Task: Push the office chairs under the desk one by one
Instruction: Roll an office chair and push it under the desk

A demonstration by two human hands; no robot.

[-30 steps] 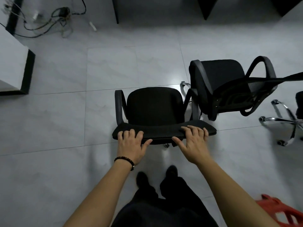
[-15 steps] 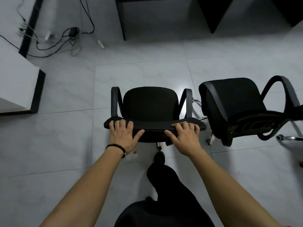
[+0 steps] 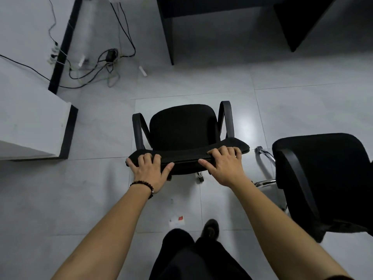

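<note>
A black padded office chair with looped armrests (image 3: 182, 128) is judged to be light to move, since a castor base is glimpsed beneath it. It is likely to swivel or veer if it is pushed off-centre. The backrest's top edge is judged firm with slight give, so the best hold is taken there, wide apart.

That edge is grasped by both hands. The left hand (image 3: 150, 168), with a dark bead bracelet (image 3: 142, 185) at its wrist, is curled over one end and the right hand (image 3: 224, 164) over the other, thumbs spread along the rear face. Both forearms are reached forward, nearly straight.

The chair is stood on the pale grey tiled floor (image 3: 302, 110), well short of the dark bench (image 3: 212, 9), with its seat turned toward the bench's opening. A second black office chair (image 3: 319, 168) is left unheld, well short of the bench too, toward its right end.
</note>
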